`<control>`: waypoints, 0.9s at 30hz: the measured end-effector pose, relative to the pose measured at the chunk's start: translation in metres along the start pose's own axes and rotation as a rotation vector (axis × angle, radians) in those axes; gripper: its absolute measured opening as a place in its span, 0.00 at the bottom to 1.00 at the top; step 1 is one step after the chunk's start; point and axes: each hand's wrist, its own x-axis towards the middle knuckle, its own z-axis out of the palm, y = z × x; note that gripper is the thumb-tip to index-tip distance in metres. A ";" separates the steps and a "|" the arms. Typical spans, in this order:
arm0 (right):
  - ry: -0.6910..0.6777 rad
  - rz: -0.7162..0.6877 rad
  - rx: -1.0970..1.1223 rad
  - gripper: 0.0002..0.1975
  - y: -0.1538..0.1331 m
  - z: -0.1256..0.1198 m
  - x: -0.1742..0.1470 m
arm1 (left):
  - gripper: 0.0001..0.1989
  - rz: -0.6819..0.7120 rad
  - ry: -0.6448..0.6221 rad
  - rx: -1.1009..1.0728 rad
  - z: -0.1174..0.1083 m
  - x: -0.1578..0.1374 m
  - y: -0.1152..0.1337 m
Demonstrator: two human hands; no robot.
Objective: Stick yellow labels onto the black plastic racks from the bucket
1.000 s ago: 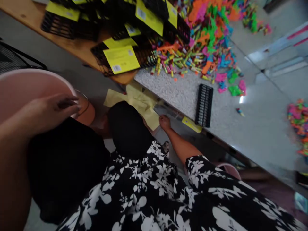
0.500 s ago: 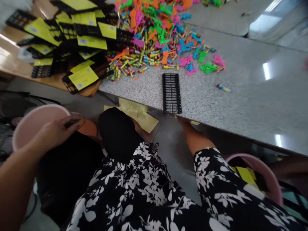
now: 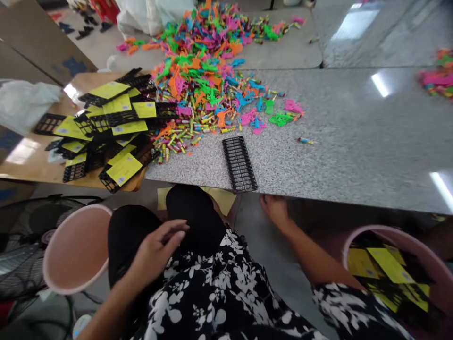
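Note:
My left hand (image 3: 161, 245) is over my lap, its fingers bent loosely and the thumb apart, with nothing visible in it. My right hand (image 3: 275, 210) is at the table's front edge, its fingers curled in; the fingertips are hidden, and I cannot make out anything in them. Nearest to it, on the speckled grey tabletop (image 3: 191, 172), lies a black plastic rack (image 3: 239, 164) with a row of slots. Beyond the rack is a heap of colourful toy guns (image 3: 208, 89), mixed with small striped tubes (image 3: 177, 139).
At left, black racks with yellow cards (image 3: 123, 170) are piled on a wooden table (image 3: 21, 163). A pink tub (image 3: 76, 250) and a fan (image 3: 21, 255) stand below. Another pink tub (image 3: 345, 250) at right contains carded racks. A single tube (image 3: 305, 140) lies right of the heap.
The view has shifted, showing more of the table's far side. My left hand has moved right, from beside the left tub to over my lap. More of my right hand shows at the table edge.

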 end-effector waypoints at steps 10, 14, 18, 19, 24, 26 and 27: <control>0.038 -0.620 0.426 0.09 -0.205 -0.049 -0.071 | 0.36 -0.125 -0.398 -0.926 0.008 -0.016 -0.021; 0.000 -0.739 0.454 0.13 -0.247 -0.042 -0.063 | 0.38 -0.139 -0.140 -0.925 -0.018 -0.024 -0.050; 0.154 -0.375 0.490 0.27 -0.247 -0.035 -0.052 | 0.29 -0.084 0.064 -0.911 -0.039 -0.025 -0.080; 0.164 -0.239 0.499 0.29 -0.243 -0.033 -0.047 | 0.27 -0.062 0.086 -0.893 -0.043 -0.025 -0.085; 0.083 -0.206 0.618 0.11 -0.236 -0.032 -0.029 | 0.21 0.053 0.148 -0.719 -0.055 -0.026 -0.089; 0.137 -0.326 0.599 0.06 -0.238 -0.037 -0.030 | 0.20 0.061 0.142 -0.708 -0.056 -0.024 -0.089; 0.174 -0.377 0.574 0.07 -0.239 -0.041 -0.032 | 0.22 0.061 0.136 -0.735 -0.056 -0.023 -0.090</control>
